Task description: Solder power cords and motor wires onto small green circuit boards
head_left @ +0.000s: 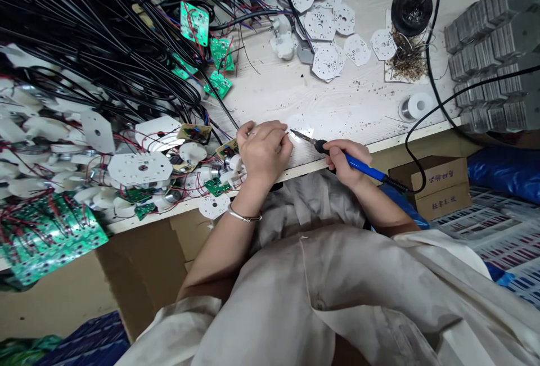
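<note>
My right hand (348, 162) grips a blue-handled soldering iron (365, 167), its tip pointing left toward my left fingertips. Beside the tip, my left hand (266, 149) is closed with curled fingers. Whatever it pinches is too small and covered to name. Under the iron's tip, a white circuit board (304, 125) lies on the table, partly hidden by glare and the hands. White motor-like parts (233, 174) and a small green circuit board (217, 186) lie just left of my left wrist.
A heap of black cables (105, 45) fills the table's left back. White boards (324, 59) lie scattered behind the hands. At right are a solder spool (415, 107), an iron stand (412, 6) and stacked metal plates (485, 57). The iron's cord (428, 57) loops over the table edge.
</note>
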The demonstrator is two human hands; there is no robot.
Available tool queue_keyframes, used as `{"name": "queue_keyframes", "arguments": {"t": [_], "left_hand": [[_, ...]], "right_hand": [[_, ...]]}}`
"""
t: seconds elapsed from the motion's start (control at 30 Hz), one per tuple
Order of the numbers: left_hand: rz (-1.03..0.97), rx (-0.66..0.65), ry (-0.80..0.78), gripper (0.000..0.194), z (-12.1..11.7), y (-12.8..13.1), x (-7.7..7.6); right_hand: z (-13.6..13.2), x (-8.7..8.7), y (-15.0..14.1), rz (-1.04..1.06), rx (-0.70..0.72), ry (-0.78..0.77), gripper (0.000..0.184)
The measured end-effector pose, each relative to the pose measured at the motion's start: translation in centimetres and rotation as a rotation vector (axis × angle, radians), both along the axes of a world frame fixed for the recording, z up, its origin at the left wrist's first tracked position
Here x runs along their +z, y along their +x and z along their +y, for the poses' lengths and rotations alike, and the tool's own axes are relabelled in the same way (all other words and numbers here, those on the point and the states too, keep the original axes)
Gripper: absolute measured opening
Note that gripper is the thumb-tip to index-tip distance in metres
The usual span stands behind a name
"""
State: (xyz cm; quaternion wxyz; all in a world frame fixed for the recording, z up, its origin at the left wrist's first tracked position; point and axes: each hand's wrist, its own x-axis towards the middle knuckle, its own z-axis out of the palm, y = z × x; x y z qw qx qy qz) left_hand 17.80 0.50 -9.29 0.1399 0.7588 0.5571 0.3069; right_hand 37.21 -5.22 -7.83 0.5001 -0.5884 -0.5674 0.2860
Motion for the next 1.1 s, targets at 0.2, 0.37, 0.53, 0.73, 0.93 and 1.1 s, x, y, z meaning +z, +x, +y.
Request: {"name": "queue_keyframes", "arguments": {"t": [0.2, 0.37, 0.53, 0.73, 0.93, 1.1], "left_hand": [[-0.003, 0.019, -0.055, 0.017, 0.0, 0.2, 0.2], [-0.007, 0.016, -0.037, 0.019, 0.0, 0.2, 0.3], [0.018, 0.016, -0.026, 0.017, 0.0, 0.1, 0.3], [0.021, 0.010, 0.013, 0.017, 0.1, 0.1, 0.2], [0.053, 0.016, -0.047, 0.017, 0.1, 0.1, 0.2], [0.075, -0.035, -0.014, 0.017, 0.2, -0.2, 0.2]], "right_hand": [[0.6, -0.5, 0.1, -0.084, 0.108, 0.106, 0.032], [0.5, 0.1, 0.2, -0.077, 0.101, 0.097, 0.029], [0.5, 0.5, 0.2, -0.013, 0.103, 0.100, 0.020], [0.4, 0.3, 0.2, -0.018, 0.092, 0.109, 0.021], [0.4, -0.1, -0.1, -0.017, 0.066, 0.198, 0.021], [1.8, -0.7, -0.8, -0.353, 0.251, 0.229, 0.034]]}}
